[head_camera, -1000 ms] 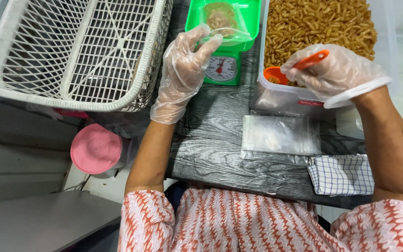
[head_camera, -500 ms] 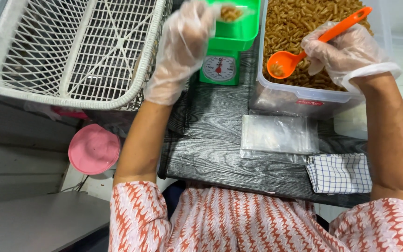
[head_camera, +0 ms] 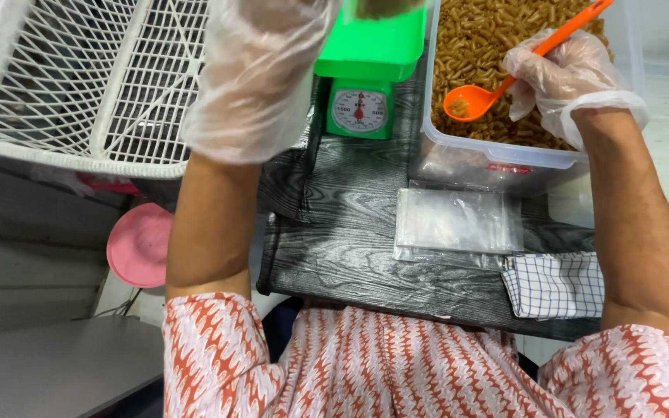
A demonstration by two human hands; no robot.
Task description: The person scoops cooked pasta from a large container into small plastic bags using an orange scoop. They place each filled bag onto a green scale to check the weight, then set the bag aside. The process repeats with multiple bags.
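Head view: right hand (head_camera: 563, 73) gripping orange spoon (head_camera: 505, 77) above clear tub of brown snack sticks (head_camera: 497, 147); left hand (head_camera: 261, 70) gloved, raised beside green scale (head_camera: 365, 70), grip hidden.

Single view, taken from a head-worn camera, looking steeply down over the chest onto a dark wood-grain tabletop (head_camera: 350, 248). Close range: gloved left hand (head_camera: 261, 73) cut off by the top edge, gloved right hand (head_camera: 563, 73) at upper right. White wire basket (head_camera: 79, 85) filling the upper left, grey floor (head_camera: 40, 371) far below at lower left.
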